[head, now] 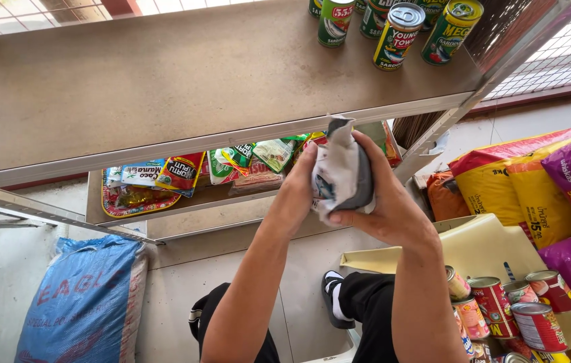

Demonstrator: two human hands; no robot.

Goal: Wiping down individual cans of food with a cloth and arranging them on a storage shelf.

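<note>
Both my hands are raised in front of a metal shelf unit and hold a crumpled white and grey cloth (342, 171) between them. My left hand (297, 191) grips its left side. My right hand (385, 198) wraps around its right side and bottom. The cloth is level with the front edge of the wide upper shelf (164, 87). Behind it, the lower shelf (191, 202) carries several colourful sachet packs (181, 171).
Several green tins (398, 27) stand at the upper shelf's far right. A blue woven sack (87, 299) lies on the floor at left. Yellow, orange and purple bags (534, 188) are piled at right. Red-labelled cans (520, 309) fill a cream plastic chair (473, 245).
</note>
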